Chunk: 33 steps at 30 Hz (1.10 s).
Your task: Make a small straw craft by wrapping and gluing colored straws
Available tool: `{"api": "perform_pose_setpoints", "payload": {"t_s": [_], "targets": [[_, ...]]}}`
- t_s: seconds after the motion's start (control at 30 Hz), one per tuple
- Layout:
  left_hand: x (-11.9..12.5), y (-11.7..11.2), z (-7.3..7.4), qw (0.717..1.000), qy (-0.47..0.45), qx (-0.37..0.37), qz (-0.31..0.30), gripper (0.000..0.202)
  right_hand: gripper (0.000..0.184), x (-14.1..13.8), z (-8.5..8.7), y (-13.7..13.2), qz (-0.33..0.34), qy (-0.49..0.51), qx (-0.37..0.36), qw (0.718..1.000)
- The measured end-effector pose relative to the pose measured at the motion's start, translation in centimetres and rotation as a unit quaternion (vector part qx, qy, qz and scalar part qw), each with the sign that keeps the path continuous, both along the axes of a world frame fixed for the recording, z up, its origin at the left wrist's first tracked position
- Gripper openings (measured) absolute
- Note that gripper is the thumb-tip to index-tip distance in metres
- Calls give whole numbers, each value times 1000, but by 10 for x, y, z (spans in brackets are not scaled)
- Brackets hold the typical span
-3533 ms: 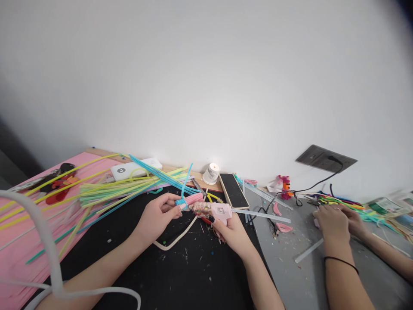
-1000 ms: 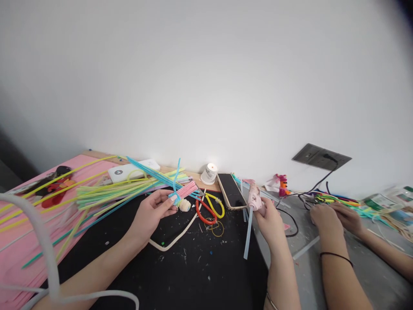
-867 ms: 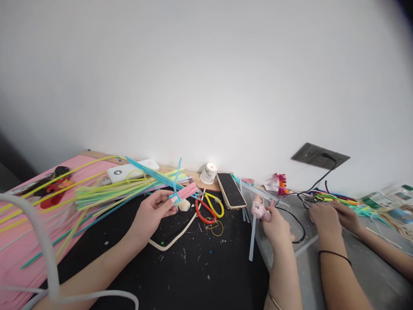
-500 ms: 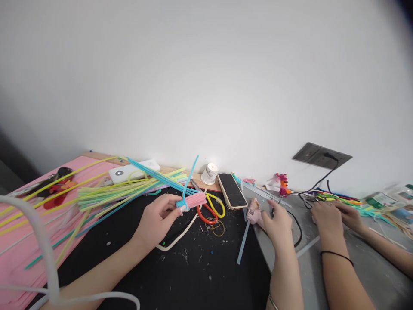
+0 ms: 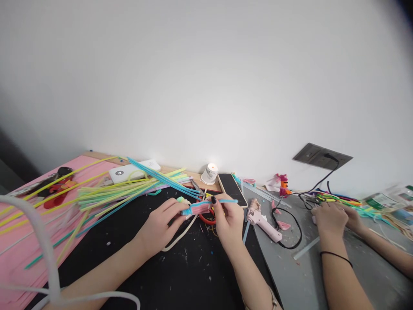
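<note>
In front of me, my left hand (image 5: 156,228) pinches the blue-wrapped end of a short pink bundle (image 5: 200,209), which looks made of pipe cleaners. A blue pipe cleaner (image 5: 231,201) runs along the bundle's top. Thumb and fingers of my right hand (image 5: 230,228) close on that blue strand near the bundle's other end, and its tip sticks out past them. Behind the bundle, orange-and-yellow-handled scissors (image 5: 209,218) are partly covered. To the right of my right hand a pink glue gun (image 5: 266,224) lies on the grey surface, with nobody holding it.
Many pastel pipe cleaners (image 5: 109,196) lie on pink sheets at left. A white paper cup (image 5: 210,173) and a phone (image 5: 230,185) stand by the wall. The glue gun's black cord (image 5: 300,228) loops at right. Another person's hands (image 5: 331,217) work farther right.
My right hand has left the glue gun and come left to the bundle, taking the blue strand. That strand, upright before, now lies along the pink bundle and points right.
</note>
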<state>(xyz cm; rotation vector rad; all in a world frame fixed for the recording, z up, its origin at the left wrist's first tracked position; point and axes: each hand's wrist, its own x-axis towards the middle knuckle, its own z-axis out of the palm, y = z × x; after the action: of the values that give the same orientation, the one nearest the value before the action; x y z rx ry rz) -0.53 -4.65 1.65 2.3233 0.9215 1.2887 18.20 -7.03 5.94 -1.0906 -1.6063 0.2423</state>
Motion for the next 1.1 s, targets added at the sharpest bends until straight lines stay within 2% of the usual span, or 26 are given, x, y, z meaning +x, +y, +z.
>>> {"api": "perform_pose_setpoints", "payload": {"t_s": [0.07, 0.13, 0.3, 0.47, 0.63, 0.87, 1.1], "targets": [[1, 1, -1, 995, -44, -83, 17, 15, 16, 2, -4, -4, 4, -75, 82, 994], [3, 2, -2, 982, -86, -165, 26, 13, 19, 2, -9, -8, 13, -114, 122, 986], [5, 2, 3, 935, -182, -304, 16, 18, 23, -2, -18, -11, 20, -141, 120, 983], [5, 4, 4, 904, -215, -370, 19, 24, 26, -5, -24, -12, 22, -170, 121, 978], [3, 8, 1, 856, -270, -440, 12, 30, 24, -6, -28, -13, 18, -176, 103, 979], [0, 10, 3, 764, -380, -522, 0, 29, 19, -11, -31, -11, 26, -189, 80, 978], [2, 11, 3, 685, -447, -575, -1, 11, 14, -18, -35, -12, 33, -185, 44, 981]]}}
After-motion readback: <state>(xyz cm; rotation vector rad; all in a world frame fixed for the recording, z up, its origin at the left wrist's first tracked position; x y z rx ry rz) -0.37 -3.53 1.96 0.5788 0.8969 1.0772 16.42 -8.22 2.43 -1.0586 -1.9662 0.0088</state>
